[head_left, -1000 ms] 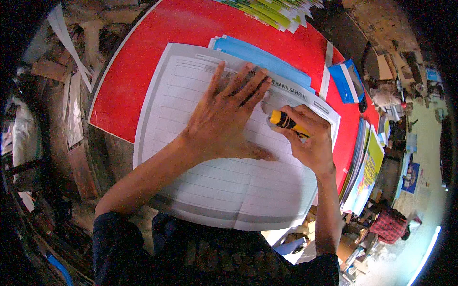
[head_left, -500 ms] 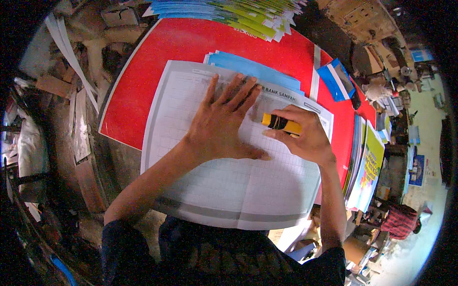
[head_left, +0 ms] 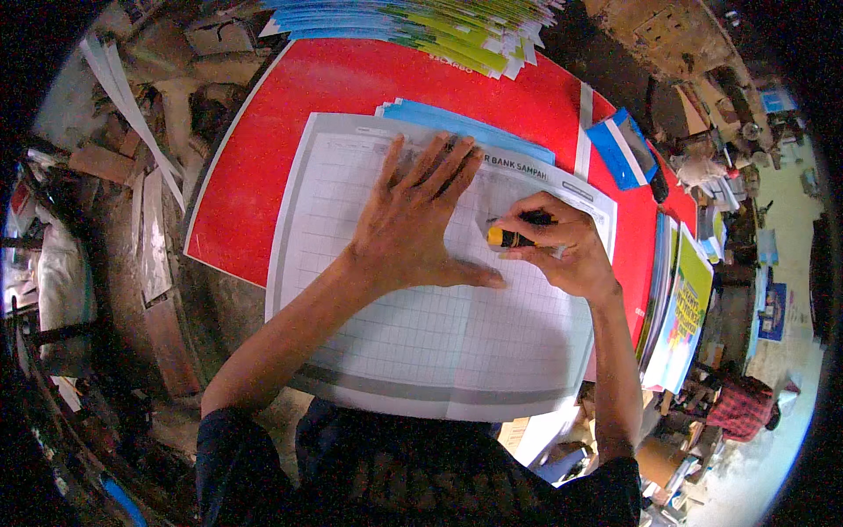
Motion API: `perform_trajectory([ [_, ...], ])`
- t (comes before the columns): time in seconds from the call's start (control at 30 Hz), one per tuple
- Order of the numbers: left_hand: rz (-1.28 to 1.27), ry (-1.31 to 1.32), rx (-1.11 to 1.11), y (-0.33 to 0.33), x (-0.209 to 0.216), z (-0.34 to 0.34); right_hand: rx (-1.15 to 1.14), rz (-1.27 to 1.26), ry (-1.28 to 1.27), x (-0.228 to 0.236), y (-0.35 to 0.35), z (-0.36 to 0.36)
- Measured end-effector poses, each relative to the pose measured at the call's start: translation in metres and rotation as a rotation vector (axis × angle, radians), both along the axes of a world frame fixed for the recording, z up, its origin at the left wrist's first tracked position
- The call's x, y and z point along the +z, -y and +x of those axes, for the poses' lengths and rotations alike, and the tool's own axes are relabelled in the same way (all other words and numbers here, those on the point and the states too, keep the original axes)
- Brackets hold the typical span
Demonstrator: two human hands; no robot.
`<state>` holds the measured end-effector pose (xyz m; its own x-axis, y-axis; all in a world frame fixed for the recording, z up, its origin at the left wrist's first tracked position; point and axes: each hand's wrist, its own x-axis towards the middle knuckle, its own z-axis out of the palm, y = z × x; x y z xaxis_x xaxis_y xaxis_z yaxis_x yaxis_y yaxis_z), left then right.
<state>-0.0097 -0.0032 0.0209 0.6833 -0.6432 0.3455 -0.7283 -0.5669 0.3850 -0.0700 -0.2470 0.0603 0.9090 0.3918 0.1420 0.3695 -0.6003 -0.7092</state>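
A large white printed sheet (head_left: 386, 338) with a table grid and a faint centre crease lies before me. My left hand (head_left: 408, 224) rests on its upper middle, palm down and fingers spread. To the right, my right hand (head_left: 566, 246) grips a small yellow-and-black tool (head_left: 502, 237), its yellow end pointing left over the sheet. The fingers cover most of this tool, so its exact kind cannot be made out. Blue sheets (head_left: 474, 123) stick out beyond the printed sheet's far edge.
Underneath is a red board (head_left: 255, 176). A fanned pile of blue and green papers (head_left: 421, 26) lies at the far edge. A blue box (head_left: 622, 149) and colourful booklets (head_left: 680, 307) are on the right. Wooden pieces (head_left: 158, 237) stand at left; a person in a checked shirt (head_left: 742, 407) is far right.
My right hand has turned the yellow-and-black tool, and less of its yellow body shows. The left hand stays spread on the sheet. The view has shifted slightly.
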Motion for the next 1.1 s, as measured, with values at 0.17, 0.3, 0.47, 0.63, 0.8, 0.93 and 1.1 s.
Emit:
perform_trajectory([
  [0.17,-0.015,0.025,-0.001,-0.002,-0.001,0.003,0.045,-0.048,0.105,0.001,0.002,0.003],
  [0.3,-0.014,0.030,0.007,-0.002,0.001,0.000,0.096,-0.073,0.172,0.007,-0.001,0.002],
  [0.47,-0.034,0.029,-0.005,0.002,-0.003,0.000,-0.210,-0.157,0.247,0.001,0.009,-0.020],
  [0.63,-0.010,0.047,-0.013,0.000,-0.003,0.020,-0.529,0.408,-0.076,0.020,-0.006,-0.053],
  [0.8,0.031,-0.028,-0.252,-0.028,0.009,-0.031,-0.272,-0.038,-0.020,0.027,-0.041,-0.104],
  [0.93,0.039,-0.266,-0.047,-0.043,0.028,-0.091,-0.226,-0.062,-0.019,0.018,-0.050,-0.099],
  [1.1,0.073,-0.253,0.155,-0.036,0.017,-0.102,-0.209,-0.152,-0.050,0.014,-0.047,-0.096],
])
